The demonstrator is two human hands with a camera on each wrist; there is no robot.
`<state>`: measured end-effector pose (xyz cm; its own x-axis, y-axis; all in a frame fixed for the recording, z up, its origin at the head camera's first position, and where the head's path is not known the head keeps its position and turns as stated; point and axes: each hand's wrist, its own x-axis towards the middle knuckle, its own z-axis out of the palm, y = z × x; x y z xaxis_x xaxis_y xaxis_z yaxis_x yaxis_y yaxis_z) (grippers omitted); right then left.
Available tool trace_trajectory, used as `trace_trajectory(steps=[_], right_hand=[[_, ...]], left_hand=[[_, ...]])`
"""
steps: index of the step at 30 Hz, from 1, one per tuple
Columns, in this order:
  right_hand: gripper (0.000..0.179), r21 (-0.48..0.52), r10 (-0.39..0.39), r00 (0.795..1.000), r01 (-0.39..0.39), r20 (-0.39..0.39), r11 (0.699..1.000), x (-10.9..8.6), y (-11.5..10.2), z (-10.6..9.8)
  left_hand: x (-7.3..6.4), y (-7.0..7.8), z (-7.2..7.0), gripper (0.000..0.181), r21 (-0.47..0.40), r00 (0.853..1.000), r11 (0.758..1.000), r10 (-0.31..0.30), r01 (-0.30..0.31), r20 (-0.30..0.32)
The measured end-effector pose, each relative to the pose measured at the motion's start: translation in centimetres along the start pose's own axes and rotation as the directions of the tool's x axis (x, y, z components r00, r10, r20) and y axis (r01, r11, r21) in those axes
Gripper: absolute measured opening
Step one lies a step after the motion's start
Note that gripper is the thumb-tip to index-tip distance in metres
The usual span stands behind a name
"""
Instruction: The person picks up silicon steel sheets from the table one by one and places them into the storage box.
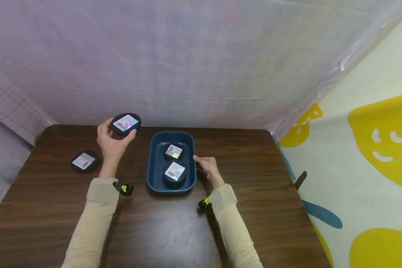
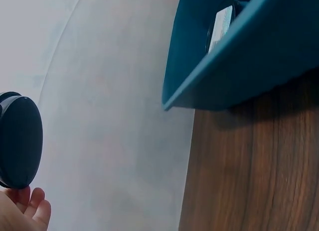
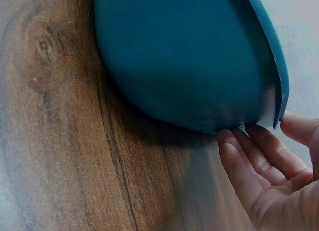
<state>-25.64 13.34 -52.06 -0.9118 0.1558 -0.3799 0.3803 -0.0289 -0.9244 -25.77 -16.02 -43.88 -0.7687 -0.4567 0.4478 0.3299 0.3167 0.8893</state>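
My left hand (image 1: 111, 144) holds a round black container (image 1: 125, 124) by its edge, raised left of the tray near the table's back edge. A white barcode label with a shiny sticker faces up on it. In the left wrist view, the container (image 2: 21, 141) shows its dark flat underside above the fingertips. My right hand (image 1: 208, 166) grips the right side of a deep blue tray (image 1: 152, 163), thumb at the rim and fingers against the outer wall (image 3: 189, 66). Inside the tray sit a smaller black container (image 1: 173, 151) and a larger one (image 1: 174, 173), both labelled.
Another labelled black container (image 1: 85, 161) lies on the dark wooden table (image 1: 254, 178), left of my left forearm. Pale sheeting (image 1: 201, 67) hangs behind the table, and a lemon-print cloth (image 1: 335, 156) hangs along the right side.
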Motion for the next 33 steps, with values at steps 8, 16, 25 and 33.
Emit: trace_trajectory(steps=[8,16,25,33], right_hand=[[0.034,0.004,0.004,1.0,-0.004,0.0,1.0,0.1,0.0,0.0],[0.034,0.011,0.001,1.0,-0.001,0.009,1.0,0.0,0.0,0.0],[0.034,0.004,0.0,1.0,0.0,0.002,1.0,0.0,0.1,0.0],[0.035,-0.025,0.024,1.0,-0.024,-0.007,0.999,0.1,0.0,0.1]], left_hand=[[-0.2,-0.6,1.5,0.064,0.02,1.0,1.0,0.019,-0.02,0.019],[-0.7,-0.4,3.3,0.067,0.047,0.998,0.999,0.017,-0.02,0.052],[-1.5,0.0,5.2,0.069,0.023,0.994,0.999,0.028,-0.031,0.101],[-1.9,0.4,6.6,0.07,-0.003,0.993,1.0,0.021,-0.02,0.116]])
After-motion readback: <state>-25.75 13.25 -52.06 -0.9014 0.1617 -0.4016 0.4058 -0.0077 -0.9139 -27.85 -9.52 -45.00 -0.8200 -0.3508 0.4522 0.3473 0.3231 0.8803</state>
